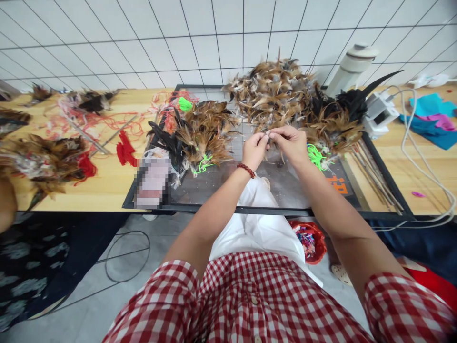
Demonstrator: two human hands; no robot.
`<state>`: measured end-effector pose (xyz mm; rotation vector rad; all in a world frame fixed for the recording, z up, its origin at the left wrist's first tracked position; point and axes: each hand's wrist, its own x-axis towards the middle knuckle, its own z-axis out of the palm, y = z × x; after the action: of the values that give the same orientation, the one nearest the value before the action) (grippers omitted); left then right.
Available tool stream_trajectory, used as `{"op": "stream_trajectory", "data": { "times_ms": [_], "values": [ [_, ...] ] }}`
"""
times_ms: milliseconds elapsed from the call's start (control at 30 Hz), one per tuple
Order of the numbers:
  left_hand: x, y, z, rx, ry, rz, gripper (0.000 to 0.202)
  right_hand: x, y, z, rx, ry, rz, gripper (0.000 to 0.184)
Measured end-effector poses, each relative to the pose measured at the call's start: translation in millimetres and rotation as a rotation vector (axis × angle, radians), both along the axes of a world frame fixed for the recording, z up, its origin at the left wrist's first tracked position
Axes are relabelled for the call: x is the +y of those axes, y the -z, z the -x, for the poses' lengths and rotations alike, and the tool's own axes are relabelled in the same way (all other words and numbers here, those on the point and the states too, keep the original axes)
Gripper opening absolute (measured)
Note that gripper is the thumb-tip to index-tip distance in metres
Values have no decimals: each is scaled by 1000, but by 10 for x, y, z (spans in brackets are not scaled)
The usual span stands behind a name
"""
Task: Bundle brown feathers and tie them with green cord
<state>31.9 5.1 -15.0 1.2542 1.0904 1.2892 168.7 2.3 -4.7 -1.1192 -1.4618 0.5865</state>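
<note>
Over the dark glass-topped tray (214,188), my left hand (254,151) and my right hand (291,144) meet with fingertips pinched together. Between them is a small dark piece that looks like a feather, mostly covered by the fingers. A large heap of brown feathers (274,95) rises just behind my hands. To the left lies a bunch of brown and black feathers (205,126) with bright green string (203,164). More green string (317,157) shows beside my right wrist, below other brown feathers (333,131).
A pale bottle (352,69) and a white charger (380,114) with cables stand at the right. Thin sticks (378,176) lie along the tray's right side. At left are a blurred-out phone-like object (153,181), scissors (87,136), red string (125,148) and feathers (46,159). A red bin (309,243) sits below.
</note>
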Motion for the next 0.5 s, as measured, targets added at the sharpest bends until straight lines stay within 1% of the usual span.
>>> {"op": "stream_trajectory", "data": {
  "times_ms": [133, 233, 367, 433, 500],
  "values": [
    [-7, -31, 22, -37, 72, 35, 27, 13, -41, -73, 11, -89, 4, 38],
    [-19, -70, 37, -84, 121, 76, 21, 6, -74, -114, -18, -155, -28, 33],
    [-25, -90, 46, -97, 120, 92, 18, 6, -76, -130, -33, -141, -32, 28],
    [-21, -89, 56, -77, 119, 101, 20, 15, -77, -143, -48, -149, -5, 33],
    [-15, -93, 73, -56, 147, 106, 21, 26, -85, -170, -67, -203, 23, 40]
  ]
}}
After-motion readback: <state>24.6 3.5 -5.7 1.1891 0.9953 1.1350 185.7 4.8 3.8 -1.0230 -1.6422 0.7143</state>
